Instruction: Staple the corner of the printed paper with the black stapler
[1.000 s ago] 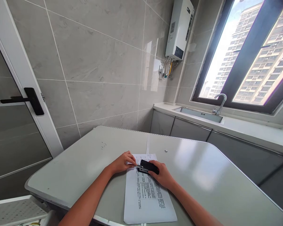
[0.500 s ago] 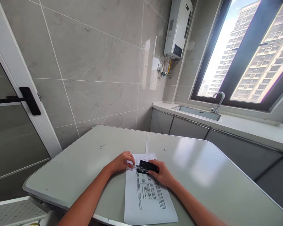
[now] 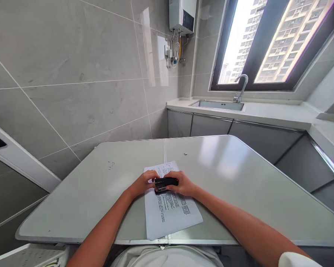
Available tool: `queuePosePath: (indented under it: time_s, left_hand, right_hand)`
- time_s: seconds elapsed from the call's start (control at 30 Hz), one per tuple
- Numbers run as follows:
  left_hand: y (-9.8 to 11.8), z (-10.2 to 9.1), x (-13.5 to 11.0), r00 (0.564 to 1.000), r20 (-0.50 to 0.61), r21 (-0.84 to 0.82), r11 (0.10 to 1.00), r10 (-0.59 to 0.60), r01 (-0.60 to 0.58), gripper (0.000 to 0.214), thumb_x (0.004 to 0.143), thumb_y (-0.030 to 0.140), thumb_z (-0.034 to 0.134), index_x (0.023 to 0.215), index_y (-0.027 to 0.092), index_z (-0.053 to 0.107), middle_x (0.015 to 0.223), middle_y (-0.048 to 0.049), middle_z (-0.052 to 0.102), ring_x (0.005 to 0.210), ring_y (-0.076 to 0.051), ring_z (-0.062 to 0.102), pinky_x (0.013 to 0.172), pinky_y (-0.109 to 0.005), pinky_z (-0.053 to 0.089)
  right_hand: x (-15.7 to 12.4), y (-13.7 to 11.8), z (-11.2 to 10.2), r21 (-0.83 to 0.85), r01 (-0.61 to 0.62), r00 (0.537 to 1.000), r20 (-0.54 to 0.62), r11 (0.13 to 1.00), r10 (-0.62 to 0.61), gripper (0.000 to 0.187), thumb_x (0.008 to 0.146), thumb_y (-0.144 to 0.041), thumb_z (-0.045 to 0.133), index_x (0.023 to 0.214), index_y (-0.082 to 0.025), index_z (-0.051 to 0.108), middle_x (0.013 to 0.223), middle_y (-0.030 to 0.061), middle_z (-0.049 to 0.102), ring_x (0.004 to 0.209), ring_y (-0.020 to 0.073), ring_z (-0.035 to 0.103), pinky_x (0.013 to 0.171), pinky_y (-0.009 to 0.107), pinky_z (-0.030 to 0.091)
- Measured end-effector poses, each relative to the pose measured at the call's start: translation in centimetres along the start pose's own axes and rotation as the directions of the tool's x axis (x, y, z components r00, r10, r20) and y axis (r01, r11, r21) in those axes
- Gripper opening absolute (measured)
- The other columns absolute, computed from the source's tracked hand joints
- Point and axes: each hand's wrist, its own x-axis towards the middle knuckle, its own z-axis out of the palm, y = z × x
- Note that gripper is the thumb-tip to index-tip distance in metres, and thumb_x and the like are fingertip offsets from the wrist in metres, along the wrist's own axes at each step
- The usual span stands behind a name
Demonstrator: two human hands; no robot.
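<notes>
A printed sheet of paper [image 3: 169, 211] lies on the grey table [image 3: 239, 185] in front of me. Over its upper part both hands hold a black stapler [image 3: 166, 183]. My right hand [image 3: 183, 184] grips the stapler's right end with curled fingers. My left hand [image 3: 143, 182] is closed on the stapler's left end, its fingertips at the front of the tool. The stapler sits level just above the paper's upper left area.
A small staple-like speck [image 3: 185, 154] and some marks [image 3: 110, 165] lie on the table farther back. Behind stand a counter with a sink [image 3: 218, 105] and tap [image 3: 241, 87] under a window, and a water heater [image 3: 183, 15] on the tiled wall.
The view tilted down and shifted. Both hands drew nearer together on the stapler, which turned from slanted to level; my left hand went from the paper's edge onto the stapler's front.
</notes>
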Motion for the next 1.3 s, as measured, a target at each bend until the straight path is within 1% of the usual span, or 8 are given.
queuePosePath:
  time_s: [0.1,0.2,0.37,0.43,0.53,0.7,0.93,1.3]
  left_hand:
    - [-0.4,0.0,0.5,0.987,-0.144,0.009,0.998,-0.065,0.067,0.014,0.092,0.033,0.069,0.101,0.022,0.069,0.093,-0.0030,0.067,0.089,-0.020,0.060,0.085,-0.034,0.050]
    - [-1.1,0.0,0.9,0.959,-0.271,0.140,0.981,-0.089,0.130,0.020,0.099,0.038,0.061,0.110,0.024,0.068,0.108,-0.0057,0.069,0.103,-0.023,0.060,0.097,-0.040,0.049]
    - [-2.7,0.3,0.4,0.989,-0.058,0.365,0.919,-0.138,0.149,0.048,0.099,0.053,0.059,0.142,0.032,0.058,0.154,-0.0066,0.050,0.140,-0.030,0.045,0.118,-0.051,0.035]
    - [-3.2,0.4,0.2,0.984,-0.006,0.386,0.908,-0.178,0.166,0.053,0.099,0.057,0.055,0.146,0.033,0.055,0.159,-0.0060,0.044,0.145,-0.032,0.040,0.121,-0.053,0.031]
    - [-3.5,0.7,0.1,0.978,-0.005,0.384,0.903,-0.207,0.193,0.052,0.101,0.057,0.052,0.147,0.033,0.055,0.160,-0.0057,0.043,0.146,-0.032,0.039,0.122,-0.053,0.031]
    - [-3.3,0.6,0.1,0.983,-0.008,0.364,0.915,-0.181,0.171,0.051,0.101,0.055,0.053,0.146,0.033,0.057,0.159,-0.0069,0.045,0.144,-0.032,0.040,0.121,-0.053,0.033]
    - [-3.0,0.3,-0.3,0.989,0.074,0.361,0.928,-0.127,0.093,0.052,0.100,0.057,0.055,0.147,0.036,0.057,0.161,-0.0053,0.044,0.151,-0.034,0.032,0.125,-0.057,0.024]
    - [-2.5,0.1,-0.3,0.983,0.092,0.339,0.933,-0.158,0.119,0.054,0.099,0.060,0.055,0.146,0.037,0.058,0.162,-0.0054,0.043,0.153,-0.036,0.030,0.125,-0.062,0.021]
  right_hand:
    - [0.7,-0.1,-0.9,0.050,-0.089,0.991,-0.094,0.995,0.093,0.041,0.083,-0.051,0.074,0.112,-0.022,0.074,0.096,0.0039,0.076,0.085,0.0223,0.067,0.080,0.034,0.054]
    - [1.4,1.2,-2.6,0.049,-0.159,0.939,-0.299,0.986,0.167,0.041,0.084,-0.049,0.073,0.114,-0.021,0.075,0.100,0.0052,0.077,0.090,0.0241,0.069,0.083,0.037,0.055]
    - [0.7,5.2,-7.4,-0.134,-0.335,0.820,-0.529,0.933,0.219,0.037,0.082,-0.043,0.072,0.112,-0.021,0.076,0.101,0.0073,0.077,0.088,0.0250,0.068,0.083,0.040,0.054]
    - [0.1,6.3,-9.5,-0.127,-0.383,0.837,-0.467,0.915,0.285,0.036,0.082,-0.041,0.072,0.111,-0.021,0.076,0.100,0.0063,0.077,0.088,0.0245,0.068,0.083,0.039,0.053]
    - [-0.6,6.7,-11.7,-0.069,-0.372,0.910,-0.226,0.926,0.349,0.040,0.079,-0.040,0.074,0.113,-0.019,0.076,0.103,0.0051,0.077,0.091,0.0241,0.068,0.084,0.037,0.053]
    - [-0.7,5.6,-11.3,-0.013,-0.276,0.951,0.137,0.961,0.275,0.046,0.079,-0.046,0.077,0.116,-0.018,0.076,0.103,0.0051,0.077,0.093,0.0249,0.069,0.085,0.036,0.055]
    - [0.2,5.4,-8.0,-0.290,-0.121,0.987,-0.136,0.949,0.084,0.049,0.095,-0.028,0.059,0.145,-0.031,0.061,0.122,0.0065,0.072,0.108,0.0250,0.065,0.102,0.044,0.050]
    - [0.3,5.8,-8.0,-0.455,-0.083,0.996,-0.049,0.887,0.068,0.051,0.100,-0.020,0.048,0.146,-0.038,0.059,0.121,0.0060,0.069,0.111,0.0264,0.058,0.105,0.049,0.046]
